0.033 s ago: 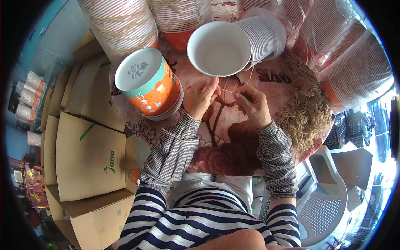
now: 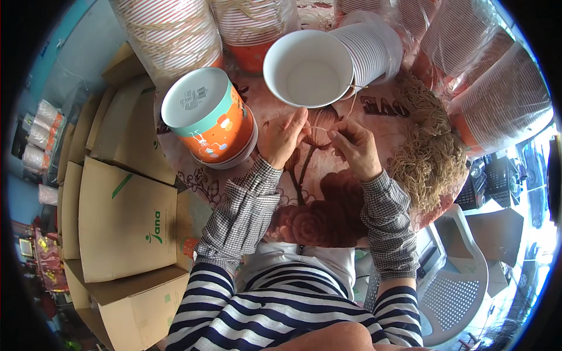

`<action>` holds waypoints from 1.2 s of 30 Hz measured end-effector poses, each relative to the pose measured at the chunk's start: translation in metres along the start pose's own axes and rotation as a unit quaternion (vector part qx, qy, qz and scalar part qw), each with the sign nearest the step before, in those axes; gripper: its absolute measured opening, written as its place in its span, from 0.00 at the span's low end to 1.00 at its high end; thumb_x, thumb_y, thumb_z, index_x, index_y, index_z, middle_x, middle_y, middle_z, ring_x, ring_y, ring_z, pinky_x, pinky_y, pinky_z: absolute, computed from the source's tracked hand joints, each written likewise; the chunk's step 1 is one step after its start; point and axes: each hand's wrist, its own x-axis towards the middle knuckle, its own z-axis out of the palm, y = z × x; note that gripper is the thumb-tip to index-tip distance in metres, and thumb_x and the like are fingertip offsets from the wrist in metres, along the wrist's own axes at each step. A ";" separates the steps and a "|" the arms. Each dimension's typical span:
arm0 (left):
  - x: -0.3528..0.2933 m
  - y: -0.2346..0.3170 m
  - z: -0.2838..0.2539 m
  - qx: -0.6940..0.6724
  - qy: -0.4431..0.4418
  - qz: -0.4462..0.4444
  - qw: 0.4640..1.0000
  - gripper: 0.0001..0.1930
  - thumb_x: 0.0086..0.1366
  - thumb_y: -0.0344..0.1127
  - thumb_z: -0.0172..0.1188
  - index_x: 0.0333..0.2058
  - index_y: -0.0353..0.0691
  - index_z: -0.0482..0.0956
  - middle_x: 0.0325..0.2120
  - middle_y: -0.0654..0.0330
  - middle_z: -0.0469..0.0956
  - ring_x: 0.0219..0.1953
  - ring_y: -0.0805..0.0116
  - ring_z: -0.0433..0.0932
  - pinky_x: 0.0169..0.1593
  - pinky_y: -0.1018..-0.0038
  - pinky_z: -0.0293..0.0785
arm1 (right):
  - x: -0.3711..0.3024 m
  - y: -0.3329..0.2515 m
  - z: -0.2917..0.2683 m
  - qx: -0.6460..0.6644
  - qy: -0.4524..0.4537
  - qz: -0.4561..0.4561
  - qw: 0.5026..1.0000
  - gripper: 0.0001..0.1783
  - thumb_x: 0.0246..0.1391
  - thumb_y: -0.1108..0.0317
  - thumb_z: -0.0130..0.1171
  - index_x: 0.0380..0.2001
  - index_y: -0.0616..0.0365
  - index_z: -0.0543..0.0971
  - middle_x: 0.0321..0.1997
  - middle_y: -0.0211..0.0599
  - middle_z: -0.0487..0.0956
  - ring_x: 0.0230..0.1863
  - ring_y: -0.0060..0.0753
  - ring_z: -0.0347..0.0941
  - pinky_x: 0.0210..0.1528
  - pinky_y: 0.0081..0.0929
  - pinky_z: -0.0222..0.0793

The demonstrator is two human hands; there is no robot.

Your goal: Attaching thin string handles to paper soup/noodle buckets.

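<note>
Over the near part of the table, my left hand [image 2: 283, 140] pinches one end of a short stretch of thin pale twine [image 2: 318, 127]. My right hand [image 2: 357, 150] has its thumb and fingers closed on the other end. Just beyond both hands, a white paper bucket [image 2: 308, 69] faces me with its open mouth, at the front of a nested stack lying on its side. A strand of twine passes through the bucket's side near the rim and runs down toward my right hand. Left of my left hand, orange-and-teal paper buckets [image 2: 213, 136] stand upside down, nested together.
A heap of loose tan twine [image 2: 430, 155] lies on the flowered tablecloth [image 2: 304, 169] at the right. Plastic-wrapped bucket stacks [image 2: 500, 105] rise along the right; twine-draped stacks [image 2: 167, 38] rise at the back left. Cardboard boxes [image 2: 126, 222] crowd the left, a white plastic chair [image 2: 453, 292] the right.
</note>
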 end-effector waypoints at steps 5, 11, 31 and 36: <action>0.001 -0.010 -0.004 0.151 -0.012 0.021 0.988 0.26 0.69 0.55 0.50 0.23 0.37 0.77 0.15 0.71 0.67 0.16 0.84 0.62 0.21 0.83 0.56 | 0.000 0.000 -0.001 0.000 0.000 0.001 1.000 0.07 0.60 0.68 0.59 0.35 0.61 0.76 0.23 0.22 0.73 0.21 0.11 0.65 0.23 0.12 0.62; 0.002 -0.013 -0.001 0.174 -0.031 0.106 0.978 0.21 0.67 0.48 0.56 0.22 0.36 0.74 0.11 0.62 0.65 0.17 0.75 0.65 0.23 0.73 0.61 | 0.001 -0.011 -0.006 -0.048 -0.059 0.044 0.996 0.08 0.61 0.70 0.56 0.39 0.64 0.75 0.28 0.28 0.78 0.26 0.15 0.73 0.26 0.14 0.68; 0.001 -0.015 0.003 0.231 -0.024 0.133 0.963 0.17 0.67 0.43 0.54 0.26 0.33 0.73 0.16 0.53 0.70 0.18 0.67 0.69 0.24 0.69 0.63 | 0.002 0.000 -0.002 -0.063 -0.062 0.049 0.995 0.07 0.58 0.70 0.58 0.35 0.63 0.76 0.26 0.28 0.76 0.23 0.15 0.71 0.26 0.16 0.70; 0.002 -0.017 0.005 0.209 -0.034 0.151 0.966 0.12 0.66 0.37 0.55 0.30 0.32 0.73 0.20 0.54 0.73 0.22 0.67 0.72 0.28 0.71 0.67 | 0.003 0.003 -0.004 -0.055 -0.048 0.032 0.997 0.07 0.57 0.70 0.59 0.35 0.64 0.76 0.27 0.29 0.76 0.24 0.16 0.72 0.26 0.17 0.71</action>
